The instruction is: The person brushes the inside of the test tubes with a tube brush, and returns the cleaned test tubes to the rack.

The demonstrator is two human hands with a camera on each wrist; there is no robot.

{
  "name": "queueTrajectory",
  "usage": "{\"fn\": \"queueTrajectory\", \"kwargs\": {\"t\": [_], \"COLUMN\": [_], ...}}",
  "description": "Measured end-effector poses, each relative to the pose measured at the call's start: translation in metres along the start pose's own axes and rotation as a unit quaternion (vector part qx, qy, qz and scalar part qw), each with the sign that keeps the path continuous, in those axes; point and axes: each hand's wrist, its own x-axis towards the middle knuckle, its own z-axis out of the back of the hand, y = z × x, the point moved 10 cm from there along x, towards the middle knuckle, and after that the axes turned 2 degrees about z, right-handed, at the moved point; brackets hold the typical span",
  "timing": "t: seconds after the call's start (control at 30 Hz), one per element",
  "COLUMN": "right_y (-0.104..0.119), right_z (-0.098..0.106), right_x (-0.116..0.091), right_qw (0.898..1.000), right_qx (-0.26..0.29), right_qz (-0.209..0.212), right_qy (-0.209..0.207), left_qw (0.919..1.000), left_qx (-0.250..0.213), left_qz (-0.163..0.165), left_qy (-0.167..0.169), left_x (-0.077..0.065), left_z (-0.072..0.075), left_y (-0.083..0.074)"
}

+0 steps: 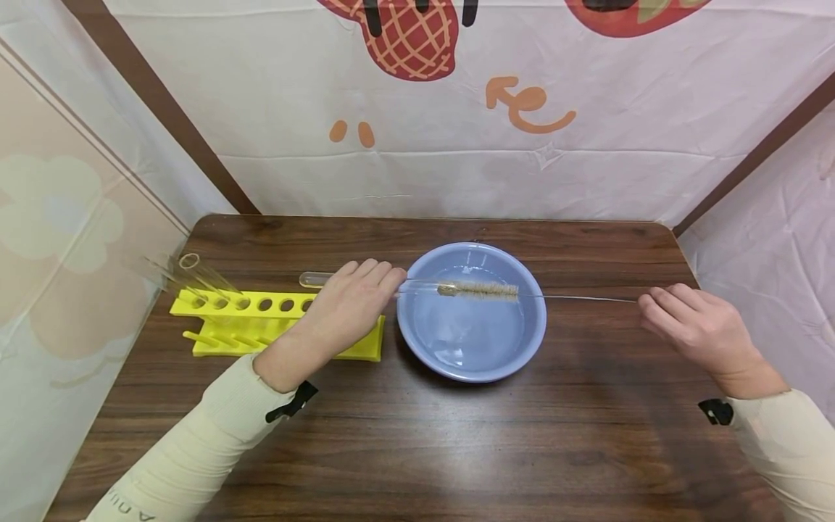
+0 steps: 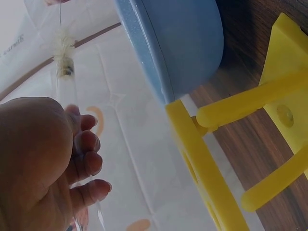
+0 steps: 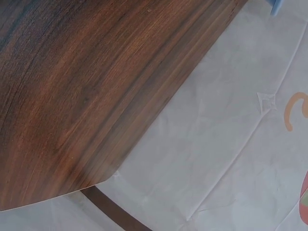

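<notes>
My left hand (image 1: 349, 304) grips a clear glass test tube (image 1: 314, 279), whose rounded end sticks out to its left. In the left wrist view, the fingers of the left hand (image 2: 43, 154) curl round the tube (image 2: 66, 89). A test tube brush (image 1: 485, 291) with pale bristles lies in line with the tube above the basin. Its bristle end (image 2: 65, 50) sits at the tube's mouth, seemingly partly inside. My right hand (image 1: 698, 326) pinches the brush's thin wire handle (image 1: 587, 297) at the far right. The right wrist view does not show this hand.
A blue basin (image 1: 472, 373) with water stands mid-table beneath the brush. To its left is a yellow test tube rack (image 1: 287, 353), partly behind the left forearm, with several glass tubes (image 1: 212, 279) leaning in its left holes. Fabric walls (image 1: 457, 185) border the wooden table (image 1: 470, 449).
</notes>
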Motion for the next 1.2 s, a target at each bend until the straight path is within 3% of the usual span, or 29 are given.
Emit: {"fn": "queueTrajectory", "kwargs": {"t": [0.3, 0.53, 0.87, 1.2], "right_y": [-0.002, -0.006, -0.019, -0.026], "right_z": [0.001, -0.001, -0.008, -0.017], "right_x": [-0.003, 0.003, 0.004, -0.006], "right_qw": [1.0, 0.998, 0.99, 0.981], "right_qx": [-0.006, 0.011, 0.039, 0.063], "right_qz": [-0.02, -0.06, -0.133, -0.168], "right_qy": [-0.009, -0.014, 0.042, 0.076], "left_qw": [0.9998, 0.9998, 0.9998, 0.9997], "left_qx": [0.009, 0.008, 0.006, 0.009], "left_qz": [0.008, 0.011, 0.011, 0.013], "left_qy": [0.013, 0.013, 0.016, 0.016], "left_x": [0.003, 0.003, 0.005, 0.005], "left_z": [-0.004, -0.005, -0.007, -0.007], "left_y": [0.002, 0.004, 0.005, 0.006]}}
